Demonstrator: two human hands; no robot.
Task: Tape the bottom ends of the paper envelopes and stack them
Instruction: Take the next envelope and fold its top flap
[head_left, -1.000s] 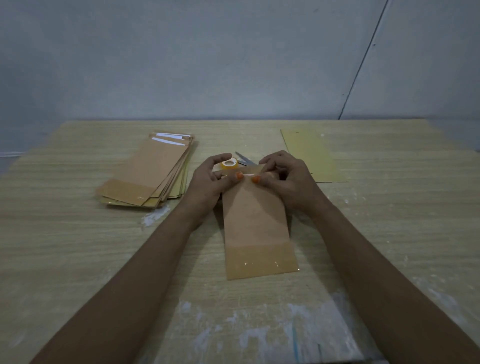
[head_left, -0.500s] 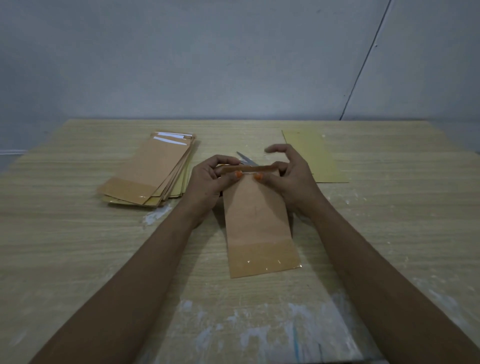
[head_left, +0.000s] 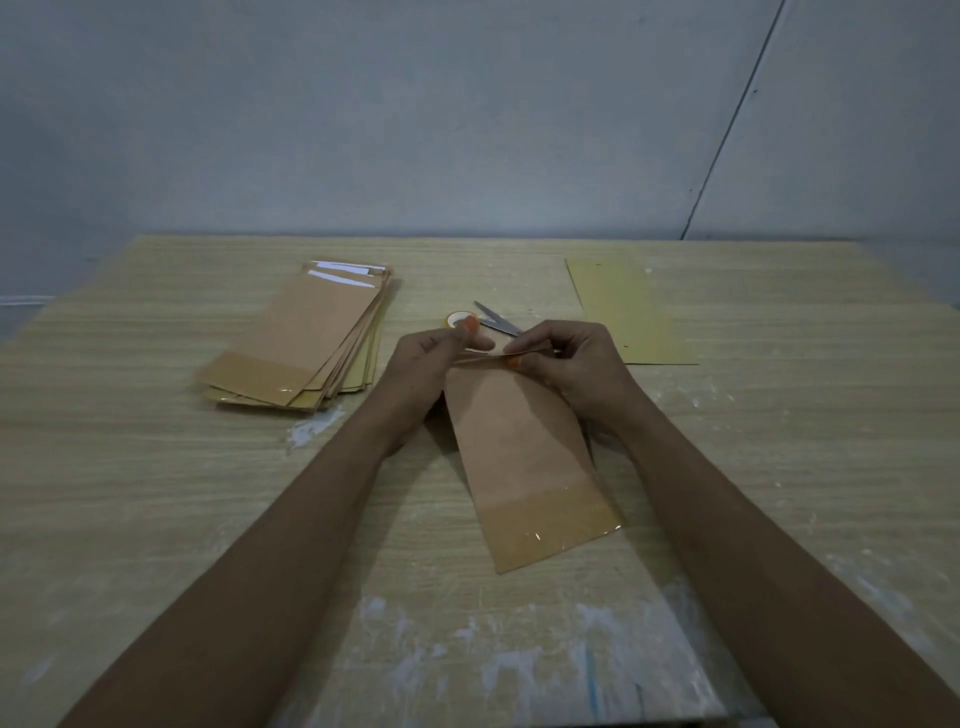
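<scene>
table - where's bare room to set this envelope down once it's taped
Free: the table left front, nearer than the stack; the right side, nearer than the yellow sheet. Crowded: just beyond both hands, where the tape roll and scissors lie by the envelope.

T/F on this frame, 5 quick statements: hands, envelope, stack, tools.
1. Both hands, left and right, pinch the far end of the envelope. True.
2. The stack lies right of the hands. False: it lies left.
3. The scissors lie beyond the hands. True.
4. The tape roll sits on the stack. False: it sits on the table, by the scissors.
5. The envelope's near end is glossy. True.
</scene>
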